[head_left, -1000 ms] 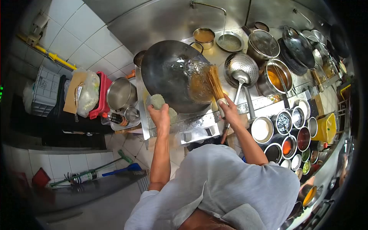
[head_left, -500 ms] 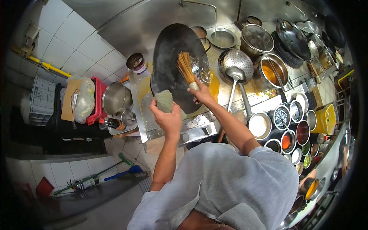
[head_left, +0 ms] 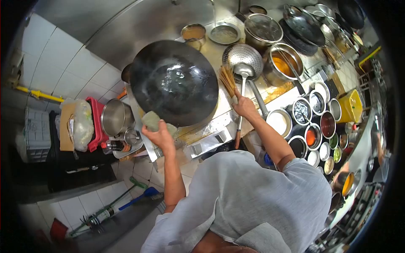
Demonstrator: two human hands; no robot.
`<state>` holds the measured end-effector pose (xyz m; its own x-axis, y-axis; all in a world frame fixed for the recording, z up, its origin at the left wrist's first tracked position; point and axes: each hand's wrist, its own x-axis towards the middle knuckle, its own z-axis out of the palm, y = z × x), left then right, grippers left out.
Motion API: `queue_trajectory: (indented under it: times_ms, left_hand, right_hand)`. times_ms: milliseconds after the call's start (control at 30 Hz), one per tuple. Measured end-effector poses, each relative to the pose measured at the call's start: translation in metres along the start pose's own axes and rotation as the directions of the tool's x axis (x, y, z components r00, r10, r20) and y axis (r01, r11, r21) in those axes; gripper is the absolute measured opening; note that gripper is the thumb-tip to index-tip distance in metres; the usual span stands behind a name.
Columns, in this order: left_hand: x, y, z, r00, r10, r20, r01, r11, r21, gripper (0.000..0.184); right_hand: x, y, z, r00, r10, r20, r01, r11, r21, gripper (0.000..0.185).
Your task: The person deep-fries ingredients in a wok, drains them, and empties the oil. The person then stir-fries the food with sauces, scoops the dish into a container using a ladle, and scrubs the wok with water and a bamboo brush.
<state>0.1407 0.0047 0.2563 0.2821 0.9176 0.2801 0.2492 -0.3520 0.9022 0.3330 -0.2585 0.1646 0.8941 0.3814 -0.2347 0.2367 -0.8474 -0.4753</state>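
Observation:
A large black wok (head_left: 175, 88) sits on the stove, its wet inside shining and facing up. With a folded grey-green cloth (head_left: 151, 122) in its fingers, my left hand (head_left: 160, 138) grips the wok's near left edge. My right hand (head_left: 246, 107) is closed round a bamboo wok brush (head_left: 228, 79), bristles pointing away from me, to the right of the wok. Close beside the brush lies a steel ladle (head_left: 244, 70), its bowl over a perforated strainer (head_left: 236, 52). The ladle's handle passes by my right hand; whether they touch, I cannot tell.
Beyond the wok stand a pot of brownish liquid (head_left: 194, 33) and a shallow round pan (head_left: 224, 33). A pot of orange liquid (head_left: 282, 65) is at the right, with several sauce containers (head_left: 302, 110) nearer me. A steel pot (head_left: 117, 116) and red crate (head_left: 96, 126) are left.
The wok has gone from steeply tilted to lying flatter, with my left hand and the cloth moving left and down. My right hand has carried the brush out of the wok to the right.

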Motion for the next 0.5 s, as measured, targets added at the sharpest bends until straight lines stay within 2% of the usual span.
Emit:
queue_trajectory:
  times_ms: [67, 100, 133, 167, 233, 267, 300, 333, 367, 400, 433, 500]
  left_hand:
    - [0.009, -0.032, -0.001, 0.971, -0.235, 0.044, 0.238, 0.935, -0.261, 0.059]
    - [0.008, -0.026, -0.003, 0.938, -0.344, 0.032, 0.341, 0.906, -0.25, 0.062]
    - [0.008, -0.032, -0.006, 0.922, -0.381, 0.069, 0.384, 0.879, -0.282, 0.065]
    - [0.008, -0.041, -0.009, 0.902, -0.419, 0.105, 0.43, 0.849, -0.307, 0.068]
    - [0.0, -0.059, -0.007, 0.879, -0.458, 0.129, 0.473, 0.81, -0.346, 0.069]
    - [-0.002, -0.065, -0.008, 0.86, -0.489, 0.144, 0.503, 0.77, -0.392, 0.071]
    - [-0.004, -0.063, -0.006, 0.86, -0.493, 0.128, 0.5, 0.77, -0.397, 0.071]
    - [-0.008, -0.057, -0.001, 0.787, -0.59, 0.183, 0.609, 0.694, -0.383, 0.071]
    - [-0.013, -0.052, 0.005, 0.698, -0.678, 0.23, 0.707, 0.604, -0.368, 0.07]
    - [-0.02, -0.065, 0.018, 0.704, -0.667, 0.243, 0.701, 0.6, -0.385, 0.07]
    - [-0.025, -0.084, 0.035, 0.711, -0.655, 0.255, 0.694, 0.596, -0.404, 0.07]
    - [-0.033, -0.105, 0.064, 0.707, -0.657, 0.263, 0.695, 0.578, -0.427, 0.07]
  right_hand:
    - [-0.02, -0.001, 0.006, 0.998, 0.055, 0.022, -0.055, 0.998, 0.004, 0.079]
    - [-0.03, -0.003, 0.009, 0.995, 0.089, 0.053, -0.09, 0.996, 0.005, 0.079]
    - [-0.034, 0.002, 0.023, 0.988, 0.104, 0.117, -0.091, 0.989, -0.113, 0.086]
    - [-0.04, 0.007, 0.039, 0.987, 0.112, 0.119, -0.099, 0.989, -0.114, 0.086]
    - [-0.054, 0.02, 0.075, 0.989, 0.142, 0.041, -0.143, 0.989, 0.025, 0.076]
    - [-0.06, 0.038, 0.106, 0.99, 0.136, 0.047, -0.137, 0.99, 0.021, 0.076]
    - [-0.064, 0.062, 0.141, 0.969, 0.195, -0.154, -0.187, 0.98, 0.064, 0.067]
    - [-0.075, 0.054, 0.138, 0.924, 0.364, -0.12, -0.317, 0.901, 0.295, 0.059]
    - [-0.087, 0.047, 0.136, 0.849, 0.522, -0.082, -0.415, 0.754, 0.509, 0.055]
    - [-0.107, 0.018, 0.103, 0.723, 0.634, 0.275, -0.59, 0.36, 0.723, 0.052]
    - [-0.108, 0.059, 0.145, 0.722, 0.516, 0.461, -0.63, 0.215, 0.746, 0.052]
    - [-0.113, 0.097, 0.177, 0.698, 0.351, 0.624, -0.689, 0.092, 0.719, 0.054]
